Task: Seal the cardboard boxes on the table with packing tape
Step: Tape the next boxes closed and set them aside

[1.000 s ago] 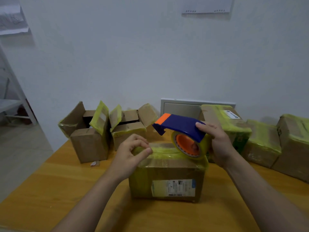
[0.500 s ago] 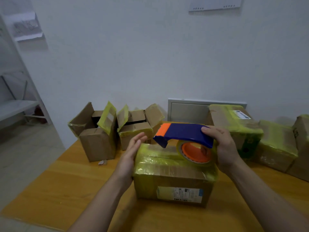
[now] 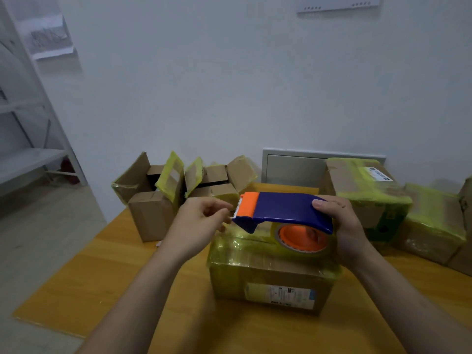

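Observation:
A cardboard box (image 3: 270, 274) wrapped in yellowish tape, with a shipping label on its front, stands on the wooden table (image 3: 102, 277) in front of me. My right hand (image 3: 342, 223) grips the rear of a blue tape dispenser (image 3: 283, 208) and holds it just above the box top. Its orange-cored tape roll (image 3: 301, 238) hangs low over the box. My left hand (image 3: 196, 223) is at the dispenser's orange toothed end, fingertips pinched together at the tape end there.
Two open boxes (image 3: 150, 213) (image 3: 219, 180) with raised flaps stand at the back left. Taped boxes (image 3: 365, 190) (image 3: 429, 223) line the back right. A grey panel (image 3: 291, 167) leans on the wall. A white shelf (image 3: 30, 159) stands off the table's left.
My left hand left the box's top left side and rose to the dispenser's toothed end. The dispenser levelled out and shifted slightly left. My head turned a little to the left.

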